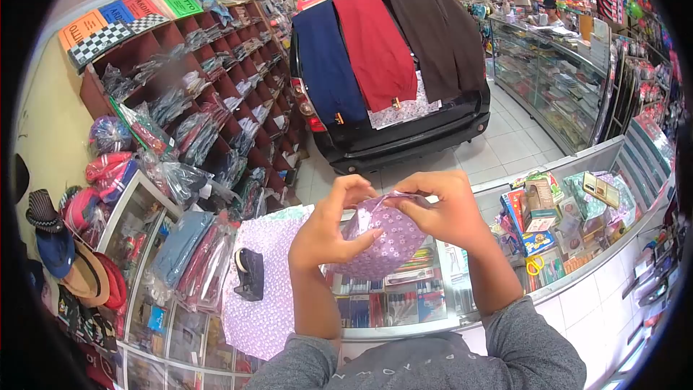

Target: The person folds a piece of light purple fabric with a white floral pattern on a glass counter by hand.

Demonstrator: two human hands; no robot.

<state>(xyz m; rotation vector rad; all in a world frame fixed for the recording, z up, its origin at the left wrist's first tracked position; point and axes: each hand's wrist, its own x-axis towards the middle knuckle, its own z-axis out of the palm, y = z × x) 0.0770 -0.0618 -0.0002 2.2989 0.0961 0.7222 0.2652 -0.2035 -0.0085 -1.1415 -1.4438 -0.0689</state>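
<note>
Between my hands, above the glass counter, is a rounded bundle of purple flower-patterned wrapping paper. My left hand grips its left side, thumb on the front and fingers curled behind the top edge. With fingers pinched together, my right hand holds the gathered top edge on the right. What the paper contains, if anything, is hidden. A flat sheet of the same purple paper lies on the counter to the left. On that sheet stands a black tape dispenser with a roll of tape.
Plastic-wrapped clothes lie left of the paper sheet. Yellow scissors, small boxes and a phone are on the right counter. Ahead, trousers drape over a black car. Another person is behind the far showcase.
</note>
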